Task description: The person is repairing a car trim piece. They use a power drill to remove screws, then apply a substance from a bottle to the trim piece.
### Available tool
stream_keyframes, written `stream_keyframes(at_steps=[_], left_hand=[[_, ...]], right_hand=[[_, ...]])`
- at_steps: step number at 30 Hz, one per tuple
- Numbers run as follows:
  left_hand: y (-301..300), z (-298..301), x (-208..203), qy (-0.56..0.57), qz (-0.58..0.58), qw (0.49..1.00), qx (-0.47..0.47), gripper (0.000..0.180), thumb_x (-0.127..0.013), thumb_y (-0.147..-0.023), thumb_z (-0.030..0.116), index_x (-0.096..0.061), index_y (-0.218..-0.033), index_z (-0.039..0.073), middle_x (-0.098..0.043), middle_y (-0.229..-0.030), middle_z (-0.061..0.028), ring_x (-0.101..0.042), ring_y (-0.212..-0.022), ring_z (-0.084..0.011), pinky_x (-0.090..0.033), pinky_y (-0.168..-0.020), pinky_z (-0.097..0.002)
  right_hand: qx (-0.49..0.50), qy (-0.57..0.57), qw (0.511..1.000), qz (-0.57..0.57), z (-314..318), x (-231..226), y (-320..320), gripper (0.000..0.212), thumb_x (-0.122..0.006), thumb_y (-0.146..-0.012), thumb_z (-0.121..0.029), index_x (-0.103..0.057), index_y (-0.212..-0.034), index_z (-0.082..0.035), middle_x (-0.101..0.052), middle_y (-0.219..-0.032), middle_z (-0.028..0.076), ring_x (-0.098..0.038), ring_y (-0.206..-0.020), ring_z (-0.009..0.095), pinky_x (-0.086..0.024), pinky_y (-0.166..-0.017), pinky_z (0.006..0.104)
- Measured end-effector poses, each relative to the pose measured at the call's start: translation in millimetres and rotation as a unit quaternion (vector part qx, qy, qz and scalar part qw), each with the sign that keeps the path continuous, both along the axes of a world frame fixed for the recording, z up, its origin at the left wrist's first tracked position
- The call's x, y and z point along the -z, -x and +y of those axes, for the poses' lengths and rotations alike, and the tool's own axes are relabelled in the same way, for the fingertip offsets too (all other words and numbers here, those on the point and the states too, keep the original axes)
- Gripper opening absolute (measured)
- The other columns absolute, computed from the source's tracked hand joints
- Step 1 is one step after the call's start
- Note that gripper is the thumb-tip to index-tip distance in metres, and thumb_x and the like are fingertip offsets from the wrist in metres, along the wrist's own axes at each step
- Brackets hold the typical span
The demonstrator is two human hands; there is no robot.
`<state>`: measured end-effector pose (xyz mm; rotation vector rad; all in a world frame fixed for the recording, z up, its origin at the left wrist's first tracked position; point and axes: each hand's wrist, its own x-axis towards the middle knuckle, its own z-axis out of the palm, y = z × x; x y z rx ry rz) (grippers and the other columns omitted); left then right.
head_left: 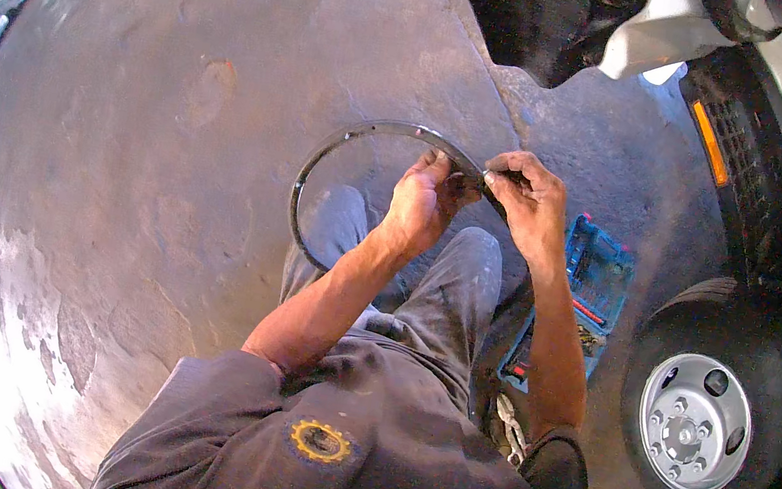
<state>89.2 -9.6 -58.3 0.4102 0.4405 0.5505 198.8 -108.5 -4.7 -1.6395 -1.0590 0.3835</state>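
The black hoop point(398, 128) is suspended in front of the person's knees, above the concrete floor point(214, 208). Both hands grip it along its right-hand section. The left hand point(421, 198) closes around the band from the inner side, thumb uppermost; its fingertips are partly hidden. The right hand point(534, 203) pinches the band between thumb and forefinger, just beside the left hand, with the remaining fingers curled. The opposite side of the hoop is unsupported and curves toward the left forearm.

An open blue tool case point(600, 266) lies on the floor, beside the right forearm. Metal pliers point(510, 429) lie near its lower end. A vehicle wheel point(692, 426) with a silver rim stands farther right, below an orange reflector point(710, 143).
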Motion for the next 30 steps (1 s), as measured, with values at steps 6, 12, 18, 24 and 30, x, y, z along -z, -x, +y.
stream_keyframes(at_steps=[6, 12, 18, 24, 30], left_hand=[[2, -11, 1, -0.075, -0.027, 0.997, 0.026, 0.014, -0.047, -0.099, 0.009, -0.058, -0.103, 0.002, -0.065, -0.1, -0.0087, -0.062, -0.095, -0.0215, -0.049, -0.092, -0.0381], [2, -11, 3, -0.114, 0.025, 0.993, -0.008, 0.013, -0.05, -0.098, 0.01, -0.059, -0.099, 0.001, -0.063, -0.095, -0.0072, -0.058, -0.087, -0.0167, -0.048, -0.083, -0.0323], [-2, -10, 7, -0.189, 0.09, 0.978, -0.019, 0.014, -0.05, -0.097, 0.013, -0.058, -0.094, 0.001, -0.059, -0.083, -0.0042, -0.053, -0.076, -0.0126, -0.045, -0.072, -0.0287], [4, -12, -11, -0.26, 0.152, 0.954, 0.006, 0.016, -0.051, -0.097, 0.015, -0.058, -0.094, 0.0, -0.058, -0.079, -0.0028, -0.051, -0.071, -0.012, -0.043, -0.064, -0.0288], [3, -10, -3, -0.256, 0.128, 0.958, 0.009, 0.017, -0.053, -0.097, 0.018, -0.058, -0.093, 0.002, -0.055, -0.077, -0.0008, -0.05, -0.067, -0.0117, -0.042, -0.063, -0.0281]], right_hand=[[0.034, 0.002, 0.999, 0.003, -1, 9, 0, 0.012, -0.068, -0.082, -0.002, -0.066, -0.094, -0.002, -0.068, -0.084, 0.004, -0.062, -0.075, 0.011, -0.05, -0.068, 0.026], [-0.033, 0.009, 0.999, -0.014, 1, 1, -2, 0.009, -0.066, -0.084, 0.0, -0.064, -0.093, -0.001, -0.064, -0.079, 0.002, -0.058, -0.07, 0.007, -0.048, -0.063, 0.0236], [-0.088, 0.067, 0.982, -0.156, 11, -24, -9, 0.008, -0.064, -0.084, -0.003, -0.063, -0.091, 0.0, -0.066, -0.08, 0.009, -0.061, -0.069, 0.013, -0.049, -0.062, 0.0265], [-0.156, 0.155, 0.96, -0.171, 18, -39, -23, 0.011, -0.063, -0.083, -0.008, -0.062, -0.09, 0.0, -0.066, -0.083, 0.018, -0.066, -0.075, 0.03, -0.051, -0.065, 0.0367], [-0.216, 0.163, 0.935, -0.228, 26, -49, -30, 0.009, -0.063, -0.084, -0.005, -0.062, -0.09, 0.002, -0.067, -0.084, 0.014, -0.066, -0.073, 0.023, -0.051, -0.069, 0.0341]])
